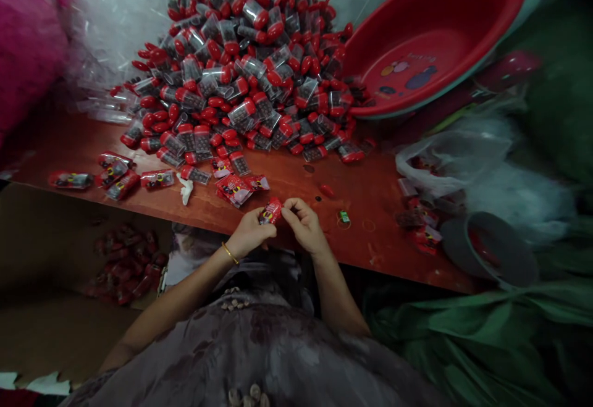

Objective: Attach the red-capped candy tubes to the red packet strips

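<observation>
Near the table's front edge, my left hand (252, 232) is closed around a small red printed packet (270, 211). My right hand (302, 226) pinches at the packet's right end with thumb and forefinger. Just behind my hands lie several flat red printed wrappers (236, 189). Further back rises a big heap of small clear containers with red caps (241, 67), dark inside. To the left on the table, several wrapped red packets (121, 183) lie near a crumpled white scrap (186, 189).
A red basin (417, 42) leans tilted at the back right. Right of my hands are a small green item (343, 216), a grey bowl (486, 249) and clear plastic bags (519, 197). Below left, a cardboard box (41, 271) holds many red packets (127, 262). A pink bag (30, 42) stands far left.
</observation>
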The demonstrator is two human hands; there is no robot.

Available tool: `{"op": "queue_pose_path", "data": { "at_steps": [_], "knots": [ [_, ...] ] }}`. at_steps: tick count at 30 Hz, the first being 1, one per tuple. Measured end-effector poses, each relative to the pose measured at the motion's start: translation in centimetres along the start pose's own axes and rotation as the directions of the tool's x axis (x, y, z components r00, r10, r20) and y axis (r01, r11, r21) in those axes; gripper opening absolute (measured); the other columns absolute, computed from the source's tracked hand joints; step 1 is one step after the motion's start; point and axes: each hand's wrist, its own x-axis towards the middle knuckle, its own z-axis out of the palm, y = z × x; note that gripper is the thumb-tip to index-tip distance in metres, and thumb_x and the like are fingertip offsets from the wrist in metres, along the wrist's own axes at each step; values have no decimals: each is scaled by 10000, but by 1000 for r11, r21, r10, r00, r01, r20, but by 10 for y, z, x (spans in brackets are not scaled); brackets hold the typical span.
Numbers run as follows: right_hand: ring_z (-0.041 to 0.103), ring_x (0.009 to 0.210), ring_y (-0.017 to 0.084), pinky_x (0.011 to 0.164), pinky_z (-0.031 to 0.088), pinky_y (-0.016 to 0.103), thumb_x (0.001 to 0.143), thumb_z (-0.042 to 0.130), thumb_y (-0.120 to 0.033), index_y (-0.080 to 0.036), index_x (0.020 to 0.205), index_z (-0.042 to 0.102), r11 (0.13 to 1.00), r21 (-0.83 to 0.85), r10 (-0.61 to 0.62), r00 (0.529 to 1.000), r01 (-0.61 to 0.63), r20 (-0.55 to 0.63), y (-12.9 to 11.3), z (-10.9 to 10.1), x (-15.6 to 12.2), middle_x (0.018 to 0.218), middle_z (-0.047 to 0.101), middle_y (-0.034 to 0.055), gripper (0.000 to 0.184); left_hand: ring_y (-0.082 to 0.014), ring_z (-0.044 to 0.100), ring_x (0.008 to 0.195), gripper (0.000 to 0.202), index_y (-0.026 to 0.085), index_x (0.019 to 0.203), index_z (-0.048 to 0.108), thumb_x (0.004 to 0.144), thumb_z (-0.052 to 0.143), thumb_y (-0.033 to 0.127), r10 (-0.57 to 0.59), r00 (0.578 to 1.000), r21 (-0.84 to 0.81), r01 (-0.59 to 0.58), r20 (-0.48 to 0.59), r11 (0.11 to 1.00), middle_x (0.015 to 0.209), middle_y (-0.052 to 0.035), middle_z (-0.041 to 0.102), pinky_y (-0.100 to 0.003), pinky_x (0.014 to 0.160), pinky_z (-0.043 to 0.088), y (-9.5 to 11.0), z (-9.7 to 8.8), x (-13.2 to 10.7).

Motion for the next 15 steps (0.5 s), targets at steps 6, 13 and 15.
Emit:
{"op": "queue_pose_path", "data": {
  "at_steps": [6, 13, 15],
  "knots": [
    [486, 653, 138, 646, 413, 272, 822, 539, -361, -213, 682, 494, 991, -62, -118, 993, 119, 26, -6, -6, -1, 673, 501, -15, 209, -44, 313, 340, 223, 176, 692, 480, 495, 576, 138, -94, 990, -66, 101, 106, 993, 464, 106, 381, -207, 326, 393, 6, 1, -5],
    [507, 655, 140, 643, 419, 280, 843, 516, -336, -215, 723, 515, 961, -189, -207, 978, 203, 1, -5, -10, -8, 700, 538, -5, 171, -70, 364, 481, 186, 165, 701, 538, 521, 572, 129, 195, 979, 280, -172, -59, 945, 550, 70, 431, -199, 447, 310, 6, 4, -6],
    [508, 646, 134, 624, 426, 269, 847, 514, -367, -218, 806, 534, 981, -148, -143, 985, 127, -100, 2, -7, -10, 721, 547, -7, 156, -75, 363, 519, 158, 167, 680, 539, 536, 585, 121, 306, 947, 379, -249, -98, 891, 562, 66, 442, -205, 486, 287, 5, 2, -3]
  ]
}}
